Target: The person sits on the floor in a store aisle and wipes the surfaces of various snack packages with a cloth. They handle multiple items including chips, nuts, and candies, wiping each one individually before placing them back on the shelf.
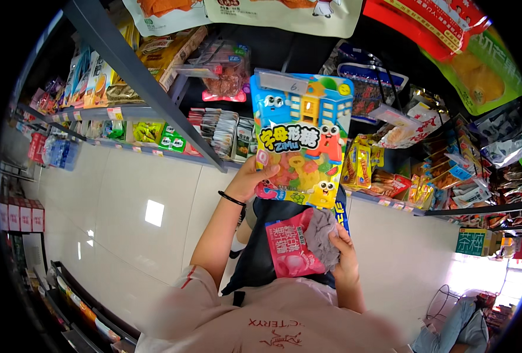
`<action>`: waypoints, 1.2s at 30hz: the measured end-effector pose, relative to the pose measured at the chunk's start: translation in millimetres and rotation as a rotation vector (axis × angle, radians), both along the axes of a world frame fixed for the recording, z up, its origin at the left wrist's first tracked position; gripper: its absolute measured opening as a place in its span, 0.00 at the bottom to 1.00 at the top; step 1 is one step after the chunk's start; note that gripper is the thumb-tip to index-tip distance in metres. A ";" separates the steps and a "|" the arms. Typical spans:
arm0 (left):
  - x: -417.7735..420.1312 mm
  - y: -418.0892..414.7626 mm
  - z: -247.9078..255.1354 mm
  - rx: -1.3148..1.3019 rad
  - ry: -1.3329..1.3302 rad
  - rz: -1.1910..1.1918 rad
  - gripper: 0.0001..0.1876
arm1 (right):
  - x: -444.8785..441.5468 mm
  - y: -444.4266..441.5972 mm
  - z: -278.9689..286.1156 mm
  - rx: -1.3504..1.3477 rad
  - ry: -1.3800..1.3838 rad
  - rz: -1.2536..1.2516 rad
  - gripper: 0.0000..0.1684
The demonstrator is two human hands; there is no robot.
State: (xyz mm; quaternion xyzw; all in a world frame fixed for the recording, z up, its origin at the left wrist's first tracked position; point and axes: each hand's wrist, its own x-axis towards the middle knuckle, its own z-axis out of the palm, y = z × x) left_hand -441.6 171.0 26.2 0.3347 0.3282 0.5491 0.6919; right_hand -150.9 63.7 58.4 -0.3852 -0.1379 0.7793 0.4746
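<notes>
My left hand [253, 176] grips the lower left edge of a colourful bag of gummy candy [305, 163], thumb on the front and the other fingers hidden behind. The bag is upright at the snack rack, its top behind a clear price-tag holder [282, 82]. Whether it still hangs on a hook cannot be seen. Below it, my right hand [344, 251] holds a crumpled grey cloth [325, 238] together with a pink candy bag [289, 247]. The cloth covers the right part of that pink bag. A blue packet [343, 212] shows partly behind the gummy bag.
A dark slanting shelf post [150, 84] stands left of the gummy bag. Hanging snack bags [283, 11] jut out overhead. Yellow snack packs [358, 161] fill the lower shelf at right. A seated person [453, 326] is at lower right, and a low display rack [89, 309] at lower left.
</notes>
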 end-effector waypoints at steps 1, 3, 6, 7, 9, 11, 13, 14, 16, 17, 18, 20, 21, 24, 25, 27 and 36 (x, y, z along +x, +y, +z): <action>-2.0 -3.4 -0.2 -0.018 0.022 -0.009 0.23 | 0.1 -1.1 -1.5 -0.007 0.011 -0.007 0.24; -5.4 -12.0 1.7 -0.054 0.063 -0.022 0.23 | 1.9 -3.6 -4.7 -0.021 0.031 -0.016 0.23; -3.2 -28.8 1.5 -0.082 0.006 0.083 0.20 | 12.9 -9.3 -2.2 -0.059 -0.056 -0.013 0.22; -0.5 -36.9 4.2 -0.113 0.018 0.115 0.20 | 22.7 -14.6 -3.4 -0.082 -0.077 -0.002 0.22; 2.8 -50.4 17.9 -0.229 0.051 0.100 0.21 | 40.5 -18.6 3.0 -0.079 -0.071 -0.032 0.22; 17.7 -68.1 24.6 -0.225 -0.046 0.074 0.24 | 58.6 -19.6 15.1 -0.052 -0.095 -0.134 0.22; 26.2 -87.5 31.9 -0.239 0.013 -0.031 0.27 | 61.0 -14.8 35.2 0.046 -0.244 -0.233 0.21; 30.0 -98.6 32.2 -0.246 0.045 -0.083 0.29 | 59.6 -14.2 43.5 0.094 -0.318 -0.276 0.21; 48.2 -117.2 27.1 -0.292 -0.059 -0.132 0.31 | 47.3 -19.4 51.5 0.305 -0.694 -0.229 0.21; 57.6 -126.1 26.1 -0.313 -0.109 -0.155 0.32 | 39.5 -23.7 54.1 0.412 -0.877 -0.195 0.20; 64.7 -134.4 19.5 -0.327 -0.060 -0.192 0.33 | 32.8 -27.2 55.2 0.622 -0.978 0.002 0.22; 77.8 -152.9 -5.4 -0.298 -0.104 -0.166 0.34 | 11.0 -28.1 50.5 0.993 -1.159 0.446 0.26; 82.2 -158.9 -15.6 -0.278 -0.128 -0.161 0.35 | -0.5 -29.3 42.3 1.143 -1.248 0.687 0.29; 83.1 -165.6 -13.2 -0.377 -0.087 -0.217 0.35 | -17.9 -40.9 2.9 1.252 -1.469 0.738 0.35; 81.1 -165.5 -10.8 -0.411 -0.082 -0.219 0.35 | -19.0 -37.6 -1.0 1.234 -1.487 0.722 0.35; 74.1 -164.8 -14.1 -0.387 0.081 -0.318 0.36 | -23.5 -21.5 -6.6 1.195 -1.516 0.691 0.36; 75.8 -154.5 -6.1 -0.416 -0.085 -0.315 0.36 | 2.0 67.9 -59.9 1.095 -1.532 0.363 0.29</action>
